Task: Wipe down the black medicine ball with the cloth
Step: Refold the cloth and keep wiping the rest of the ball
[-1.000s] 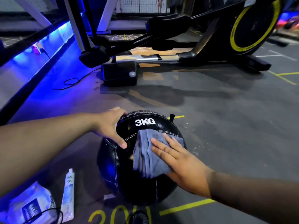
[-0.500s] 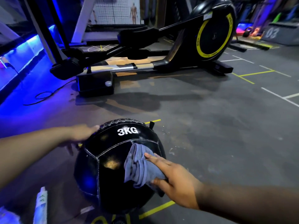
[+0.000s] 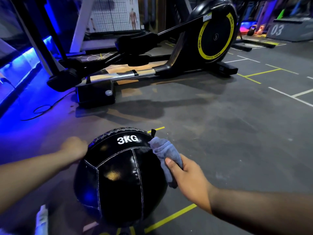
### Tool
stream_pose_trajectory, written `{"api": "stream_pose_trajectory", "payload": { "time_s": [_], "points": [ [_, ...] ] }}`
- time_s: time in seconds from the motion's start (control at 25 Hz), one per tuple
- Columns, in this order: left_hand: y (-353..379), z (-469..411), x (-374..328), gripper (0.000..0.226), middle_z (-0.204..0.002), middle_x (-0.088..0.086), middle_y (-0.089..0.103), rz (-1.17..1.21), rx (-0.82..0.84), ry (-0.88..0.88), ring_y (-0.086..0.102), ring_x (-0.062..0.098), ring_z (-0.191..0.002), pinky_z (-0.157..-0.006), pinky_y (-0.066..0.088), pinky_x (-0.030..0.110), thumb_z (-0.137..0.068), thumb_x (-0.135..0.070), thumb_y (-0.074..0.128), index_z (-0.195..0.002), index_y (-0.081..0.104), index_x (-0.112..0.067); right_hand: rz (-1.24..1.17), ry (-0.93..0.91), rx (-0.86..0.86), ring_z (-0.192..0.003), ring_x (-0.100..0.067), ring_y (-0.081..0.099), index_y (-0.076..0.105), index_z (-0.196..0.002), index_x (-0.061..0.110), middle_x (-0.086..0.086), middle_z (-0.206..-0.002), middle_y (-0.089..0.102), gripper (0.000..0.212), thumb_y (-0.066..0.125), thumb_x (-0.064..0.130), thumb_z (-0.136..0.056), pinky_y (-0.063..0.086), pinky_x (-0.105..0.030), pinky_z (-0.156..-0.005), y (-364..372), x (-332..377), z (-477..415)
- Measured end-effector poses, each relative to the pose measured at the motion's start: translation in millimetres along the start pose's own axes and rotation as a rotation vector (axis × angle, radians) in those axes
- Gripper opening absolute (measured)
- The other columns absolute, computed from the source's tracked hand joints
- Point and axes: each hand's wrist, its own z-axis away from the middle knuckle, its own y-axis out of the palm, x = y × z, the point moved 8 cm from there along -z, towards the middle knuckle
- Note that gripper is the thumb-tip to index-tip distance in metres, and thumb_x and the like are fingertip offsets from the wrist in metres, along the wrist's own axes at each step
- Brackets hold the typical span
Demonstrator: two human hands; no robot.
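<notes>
Blue strip light (image 3: 22, 60): glowing along the far left wall, washing that side of the floor in blue
Cable (image 3: 42, 109): a dark loop lying on the floor under the blue glow
White tube (image 3: 41, 219): at the bottom left edge, blurred, lying on the floor just beside the ball
Left hand (image 3: 74, 147): set against the ball's upper left side; it is smeared by motion, so I cannot tell whether the fingers are spread or curled
Medicine ball (image 3: 118, 180): black, shiny, white-stitched, marked "3KG" near the top, sitting on the grey floor (image 3: 220, 133) between the two hands, over a yellow floor line
Cloth (image 3: 165, 153): grey-blue, bunched, draped against the ball's upper right side, its top end near the "3KG" mark
Right hand (image 3: 188, 177): closed around the lower part of the cloth, thumb on top pinching the fabric against the curled fingers
Elliptical trainer (image 3: 215, 36): black with a yellow ring on its wheel, standing well behind the ball
Grey box (image 3: 277, 29): far right, painted "03"
</notes>
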Motion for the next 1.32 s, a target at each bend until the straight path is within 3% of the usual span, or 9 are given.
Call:
{"api": "stream_pose_trajectory", "payload": {
  "time_s": [0.28,0.44,0.56,0.6,0.72,0.88,1.08,1.2,1.32],
  "points": [
    [-4.6,65.1,-148.3,0.034,-0.091,0.029,0.068,-0.252,-0.159,0.572,0.064,0.041,-0.091,-0.074,0.046,0.037,-0.093,-0.012,0.044,-0.08,0.067,0.01,-0.074,-0.105,-0.159,-0.058,0.0,0.049,0.063,-0.08,0.021,0.016,-0.061,0.06,0.018,0.056,0.026,-0.096,0.041,-0.015,-0.057,-37.7,35.2,-13.3],
    [54.1,113.4,-199.9,0.032,-0.099,0.016,0.068,-0.354,0.008,0.832,0.063,0.033,-0.094,-0.079,0.046,0.032,-0.098,-0.024,0.043,-0.092,0.066,-0.002,-0.003,-0.19,-0.201,-0.065,0.003,0.051,0.063,-0.085,0.026,0.02,-0.067,0.062,0.012,0.056,0.027,-0.095,0.045,-0.014,-0.065,-62.1,48.5,-24.2],
    [67.4,128.4,-205.0,0.037,-0.085,0.001,0.06,-0.162,0.362,1.058,0.058,0.012,-0.077,-0.076,0.048,0.025,-0.095,-0.04,0.044,-0.074,0.062,-0.014,0.035,-0.122,-0.213,-0.057,0.003,0.049,0.06,-0.076,0.031,0.02,-0.059,0.059,0.019,0.056,0.031,-0.094,0.041,-0.019,-0.062,-65.8,29.6,-29.6],
    [53.3,119.1,-200.8,0.039,-0.083,-0.002,0.058,-0.111,0.328,1.106,0.055,0.009,-0.074,-0.074,0.046,0.026,-0.09,-0.047,0.043,-0.072,0.06,-0.017,0.022,-0.089,-0.203,-0.054,0.002,0.047,0.059,-0.072,0.032,0.019,-0.057,0.058,0.022,0.056,0.031,-0.094,0.04,-0.02,-0.061,-63.4,22.6,-30.8],
    [0.2,49.3,-146.8,0.054,-0.101,-0.01,0.055,-0.153,0.063,0.934,0.055,0.009,-0.094,-0.083,0.042,0.029,-0.068,-0.073,0.046,-0.093,0.064,-0.029,0.031,-0.042,-0.192,-0.054,0.001,0.049,0.061,-0.074,0.032,0.016,-0.058,0.06,0.02,0.057,0.031,-0.093,0.041,-0.02,-0.058,-59.1,12.8,-37.6],
    [29.0,8.1,-45.5,0.11,-0.138,-0.012,0.049,0.029,0.642,0.48,0.052,0.008,-0.123,-0.107,0.043,0.033,-0.043,-0.063,0.089,-0.137,0.04,-0.036,0.134,-0.051,-0.213,-0.065,-0.001,0.057,0.065,-0.089,0.022,0.012,-0.071,0.067,0.011,0.059,0.03,-0.092,0.047,-0.021,-0.066,-54.7,18.0,-49.3],
    [33.0,25.7,-50.8,0.124,-0.137,-0.014,0.045,0.046,0.52,0.596,0.05,0.009,-0.125,-0.107,0.044,0.035,-0.037,-0.07,0.087,-0.143,0.032,-0.039,0.428,-0.224,0.026,-0.082,0.008,0.06,0.062,-0.096,0.035,0.019,-0.092,0.071,0.007,0.059,0.031,-0.092,0.045,-0.016,-0.076,-10.5,37.7,-51.7],
    [32.0,37.9,-57.2,0.135,-0.14,-0.02,0.033,-0.124,0.41,0.668,0.041,0.008,-0.131,-0.11,0.039,0.039,-0.03,-0.085,0.076,-0.146,0.021,-0.043,0.703,-0.413,0.189,-0.116,0.005,0.048,0.052,-0.133,0.026,0.018,-0.126,0.055,0.041,0.059,0.026,-0.092,0.035,-0.014,-0.1,14.5,41.7,-58.6],
    [34.5,55.2,-64.6,0.141,-0.15,-0.024,0.017,-0.234,0.385,0.795,0.021,0.005,-0.143,-0.117,0.024,0.033,-0.03,-0.081,0.079,-0.148,0.007,-0.049,0.594,-0.157,0.078,-0.076,-0.004,0.059,0.063,-0.098,0.022,0.008,-0.084,0.066,0.009,0.056,0.023,-0.092,0.047,-0.019,-0.069,-8.2,35.6,-96.3]
  ]
}}
